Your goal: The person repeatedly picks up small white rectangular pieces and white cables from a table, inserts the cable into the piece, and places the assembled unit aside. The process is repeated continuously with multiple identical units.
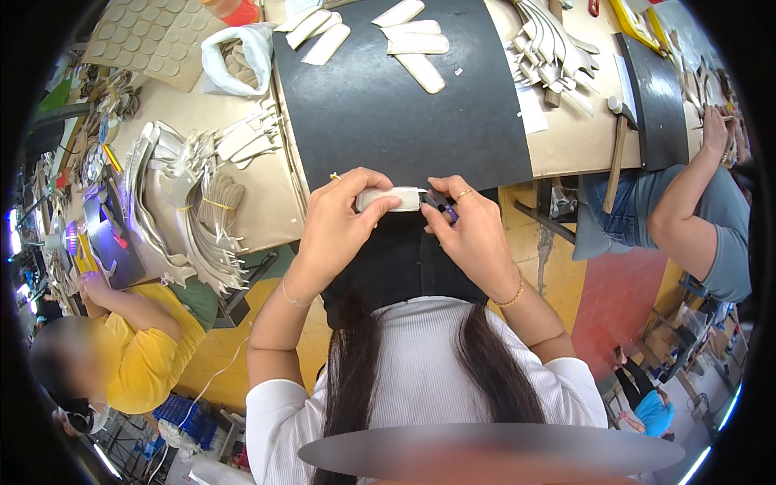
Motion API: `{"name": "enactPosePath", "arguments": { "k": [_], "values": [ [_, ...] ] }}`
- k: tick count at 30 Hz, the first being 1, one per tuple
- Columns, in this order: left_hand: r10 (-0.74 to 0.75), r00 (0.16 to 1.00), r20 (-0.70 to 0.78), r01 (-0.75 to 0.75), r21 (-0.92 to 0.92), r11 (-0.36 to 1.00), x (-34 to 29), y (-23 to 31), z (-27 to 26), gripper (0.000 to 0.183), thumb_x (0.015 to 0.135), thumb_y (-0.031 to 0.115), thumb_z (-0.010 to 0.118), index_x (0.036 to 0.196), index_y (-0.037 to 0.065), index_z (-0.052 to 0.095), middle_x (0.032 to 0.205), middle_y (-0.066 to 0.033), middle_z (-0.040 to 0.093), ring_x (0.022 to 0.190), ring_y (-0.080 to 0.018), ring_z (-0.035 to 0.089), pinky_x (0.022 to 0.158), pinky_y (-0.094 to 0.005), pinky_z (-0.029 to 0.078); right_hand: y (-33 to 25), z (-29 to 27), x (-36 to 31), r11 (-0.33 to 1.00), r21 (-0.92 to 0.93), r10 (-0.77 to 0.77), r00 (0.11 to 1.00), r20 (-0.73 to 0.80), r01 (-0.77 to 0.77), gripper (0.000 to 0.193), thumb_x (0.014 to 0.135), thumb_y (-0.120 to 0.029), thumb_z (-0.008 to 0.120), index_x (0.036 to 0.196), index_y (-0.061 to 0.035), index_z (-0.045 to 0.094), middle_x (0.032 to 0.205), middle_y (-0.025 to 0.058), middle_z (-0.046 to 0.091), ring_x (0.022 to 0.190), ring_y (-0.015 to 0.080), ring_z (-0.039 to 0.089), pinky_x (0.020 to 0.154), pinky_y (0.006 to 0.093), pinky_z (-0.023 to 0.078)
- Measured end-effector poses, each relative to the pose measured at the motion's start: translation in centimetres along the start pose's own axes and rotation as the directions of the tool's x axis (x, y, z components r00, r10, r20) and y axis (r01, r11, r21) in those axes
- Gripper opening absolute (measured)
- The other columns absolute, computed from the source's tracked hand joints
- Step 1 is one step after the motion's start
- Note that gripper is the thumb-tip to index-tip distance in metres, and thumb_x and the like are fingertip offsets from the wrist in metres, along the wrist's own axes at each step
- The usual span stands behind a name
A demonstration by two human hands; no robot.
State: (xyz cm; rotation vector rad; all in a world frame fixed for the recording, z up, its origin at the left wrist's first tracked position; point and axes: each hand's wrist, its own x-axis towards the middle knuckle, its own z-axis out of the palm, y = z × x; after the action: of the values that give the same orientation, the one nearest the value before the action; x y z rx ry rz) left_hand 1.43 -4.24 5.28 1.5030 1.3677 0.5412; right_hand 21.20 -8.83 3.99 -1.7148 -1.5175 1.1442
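My left hand (335,218) pinches a cream, round-ended leather-like piece (402,196) between thumb and fingers, just off the table's near edge. My right hand (474,226) is closed round a small dark tool with a purple part (450,213), whose exact kind I cannot make out. The tool's end meets the right end of the cream piece. Beyond my hands, a black mat (364,121) covers the middle of the table. Several similar cream pieces (417,44) lie along its far side.
Bundled cream straps (222,198) hang over the table edge at left, near a white plastic bag (238,61). At right are more cream pieces (558,48) and a hammer (618,149). Co-workers sit at the left, in a yellow shirt (153,347), and at the right.
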Motion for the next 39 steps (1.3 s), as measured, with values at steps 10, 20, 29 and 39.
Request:
{"name": "enactPosePath", "arguments": {
  "k": [10,20,29,39],
  "values": [
    [-0.073,0.992,-0.099,0.062,-0.107,0.992,-0.5,-1.9,-0.7,0.019,0.087,0.007,0.082,0.1,0.0,0.07,0.085,-0.002,0.069,0.074,-0.0078,0.062,0.066,-0.0229,0.049,0.5,-0.2,1.0,0.996,0.046,-0.077,0.991,-0.111,0.082,0.023,0.093,-0.003,0.073,0.115,0.0027,0.069,0.088,0.0064,0.069,0.053,0.005,0.058,0.047,0.0216,0.045],
    [0.411,0.725,-0.553,0.096,0.671,0.735,6.0,-7.6,-11.5,0.036,0.089,0.024,0.078,0.116,0.001,0.072,0.126,-0.0197,0.065,0.113,-0.0352,0.062,0.097,-0.046,0.048,0.5,-3.2,2.9,0.909,0.355,0.252,0.966,-0.049,-0.219,0.034,0.088,-0.009,0.081,0.117,-0.0003,0.064,0.09,0.0013,0.071,0.054,-0.0007,0.052,0.042,0.0175,0.041],
    [0.59,0.777,-0.222,-0.108,0.875,0.471,20.6,-6.2,-5.0,0.066,0.104,0.045,0.056,0.152,0.0,0.045,0.158,-0.0272,0.041,0.148,-0.0422,0.038,0.12,-0.053,0.031,2.3,-4.2,2.1,0.866,0.48,0.221,0.968,-0.119,-0.138,0.036,0.089,-0.008,0.08,0.117,-0.0036,0.058,0.091,0.0031,0.071,0.064,0.001,0.055,0.042,0.0154,0.039],
    [0.515,0.843,-0.155,-0.24,0.749,0.617,8.6,-7.1,-0.8,0.071,0.097,0.04,0.067,0.152,0.002,0.044,0.16,-0.0224,0.041,0.149,-0.0423,0.036,0.121,-0.0556,0.028,3.5,-6.4,4.0,0.719,0.695,0.151,0.98,-0.128,-0.021,0.035,0.096,-0.003,0.071,0.124,-0.003,0.05,0.093,0.0067,0.062,0.095,0.0238,0.076,0.039,0.0169,0.042]
  ]
}}
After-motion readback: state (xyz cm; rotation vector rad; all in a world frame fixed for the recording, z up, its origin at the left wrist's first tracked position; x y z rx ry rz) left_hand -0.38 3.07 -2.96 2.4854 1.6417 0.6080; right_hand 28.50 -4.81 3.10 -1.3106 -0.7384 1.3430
